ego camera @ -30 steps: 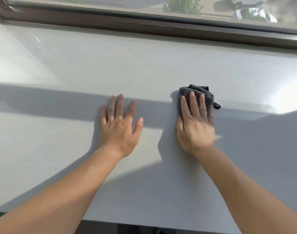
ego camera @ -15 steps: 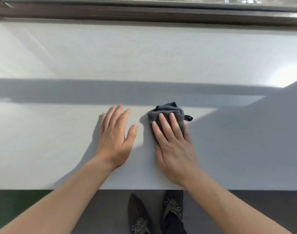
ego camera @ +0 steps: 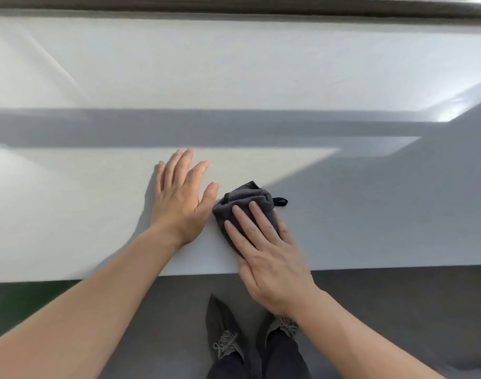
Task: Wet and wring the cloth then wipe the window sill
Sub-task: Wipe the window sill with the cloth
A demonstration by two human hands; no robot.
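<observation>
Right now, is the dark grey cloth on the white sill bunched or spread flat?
Bunched: the dark grey cloth forms a thick, creased wad under the flat right hand.

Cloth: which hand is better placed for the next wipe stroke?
Right. The right hand lies flat on the cloth, fingers pressing it onto the window sill near the front edge. The left hand rests flat beside the cloth, holding nothing; probably better as a brace.

The person wore dark grey-green shoes [ego camera: 223, 325] with lighter laces (the right one half hidden behind a forearm [ego camera: 351, 326]) and dark trousers [ego camera: 284, 359]. Both forearms were bare as far as they showed.
</observation>
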